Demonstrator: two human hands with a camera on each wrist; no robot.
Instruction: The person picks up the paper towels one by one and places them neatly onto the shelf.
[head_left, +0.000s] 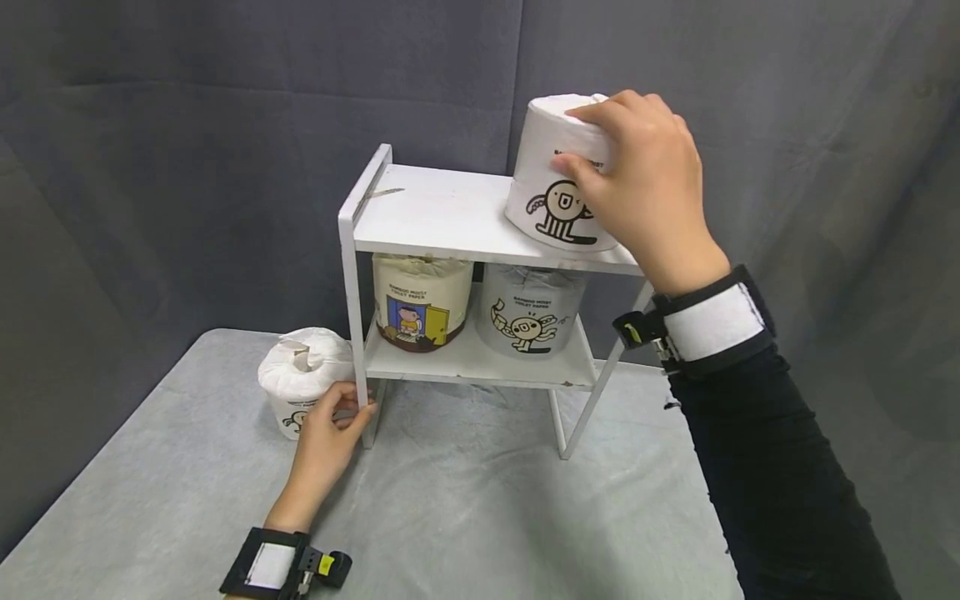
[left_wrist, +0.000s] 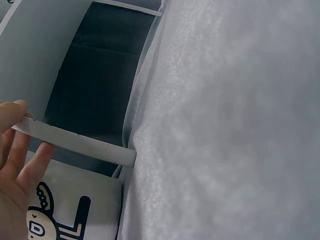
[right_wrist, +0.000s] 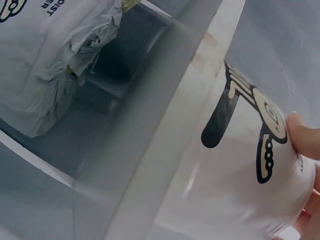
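My right hand (head_left: 648,171) grips a white wrapped toilet roll (head_left: 558,179) near its top, at the right end of the white shelf's upper board (head_left: 442,208). In the right wrist view this roll (right_wrist: 235,185) meets the board's edge, and the right hand's fingers (right_wrist: 305,137) lie on its side. My left hand (head_left: 326,446) pinches the front left leg of the shelf (head_left: 352,308); the left wrist view shows the thumb and fingers on either side of the leg (left_wrist: 75,142). Just beside that hand, a second white roll (head_left: 307,371) stands on the covered table.
On the lower board (head_left: 480,373) stand a cream roll (head_left: 420,304) at the left and a grey roll (head_left: 531,312) at the right. The shelf's right legs rest on the table cover (head_left: 480,500). A dark grey curtain (head_left: 225,167) hangs behind.
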